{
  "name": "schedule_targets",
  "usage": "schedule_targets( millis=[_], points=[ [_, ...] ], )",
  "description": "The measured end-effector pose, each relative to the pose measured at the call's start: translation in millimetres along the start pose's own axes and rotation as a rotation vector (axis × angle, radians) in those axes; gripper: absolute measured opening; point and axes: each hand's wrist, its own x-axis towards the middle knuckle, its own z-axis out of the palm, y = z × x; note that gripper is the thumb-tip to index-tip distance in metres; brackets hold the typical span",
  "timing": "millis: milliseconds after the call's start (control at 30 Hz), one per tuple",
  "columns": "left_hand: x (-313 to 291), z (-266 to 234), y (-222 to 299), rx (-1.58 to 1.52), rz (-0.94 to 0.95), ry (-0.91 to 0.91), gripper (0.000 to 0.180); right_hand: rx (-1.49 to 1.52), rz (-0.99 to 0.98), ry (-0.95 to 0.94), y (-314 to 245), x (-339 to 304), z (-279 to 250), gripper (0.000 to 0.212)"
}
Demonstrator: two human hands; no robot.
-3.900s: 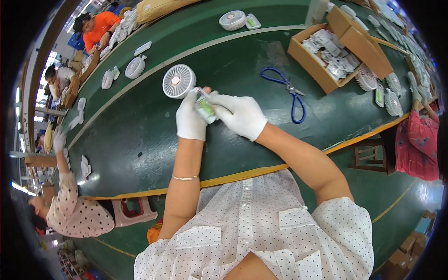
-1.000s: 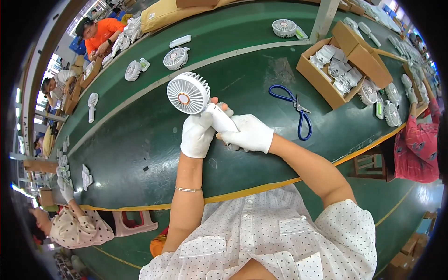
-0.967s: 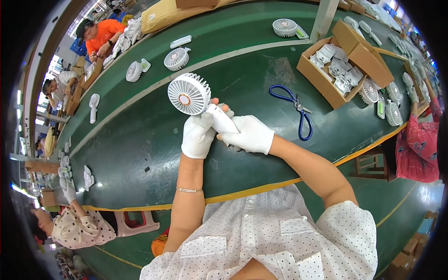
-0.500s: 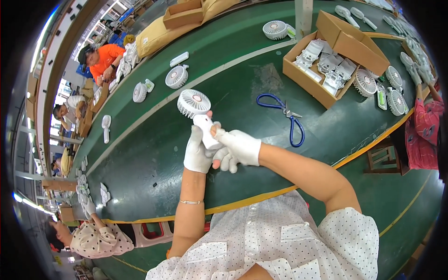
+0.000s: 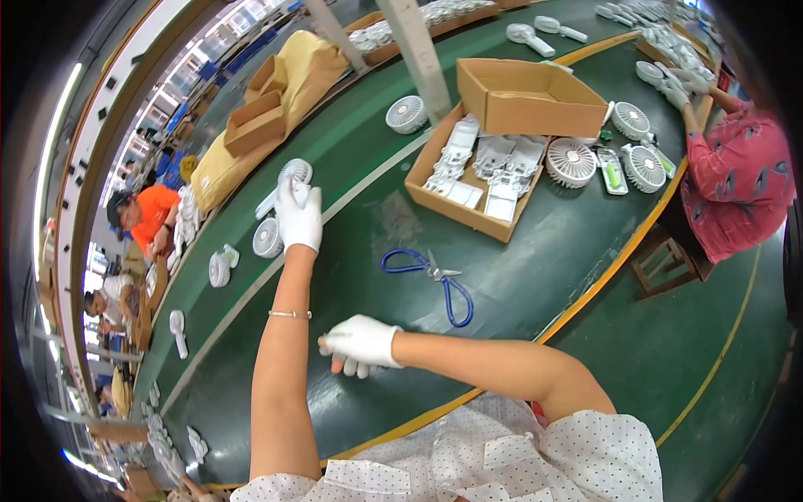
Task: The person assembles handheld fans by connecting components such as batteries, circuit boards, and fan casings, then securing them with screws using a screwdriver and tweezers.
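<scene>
My left hand [image 5: 299,219], in a white glove with some bare fingertips, reaches out to the belt's far lane. Its fingers close over a white handheld fan [image 5: 295,171], whose handle is mostly hidden by the hand. Just left of the fingers lies a loose white oblong part [image 5: 268,203]; a round fan head [image 5: 268,238] is below it. My right hand [image 5: 364,343], gloved likewise, hovers over the near part of the green belt with its fingers curled in and nothing visible in them. Blue-handled scissors [image 5: 432,274] lie spread apart beyond it.
A cardboard box [image 5: 460,213] of white plastic housings stands right of centre, with another carton [image 5: 535,96] tilted over it. Fan heads [image 5: 571,162] sit beside it. A metal post [image 5: 418,63] rises behind. Someone in a red top [image 5: 740,184] works at the right.
My left hand has carried the fan from in front of me to the far lane. The right hand has let go of it and stayed near. The view has shifted rightward.
</scene>
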Motion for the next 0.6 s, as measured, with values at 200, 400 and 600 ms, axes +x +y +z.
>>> schedule_targets(
  millis=[200, 400, 600],
  points=[
    [-47.3, -26.0, 204.2, -0.7, 0.581, -0.4, 0.049, -0.101, -0.056, -0.006, 14.6, 4.7, -3.0, 0.032],
    [-44.1, 17.0, 259.4, -0.379, 0.907, -0.426, 0.06, -0.159, -0.043, -0.045, 19.2, 9.6, -1.3, 0.029],
    [-53.7, 42.1, 215.5, -0.144, 0.731, -0.548, 0.029, -0.193, -0.071, -0.081, 21.7, 11.7, 2.3, 0.031]
  ],
)
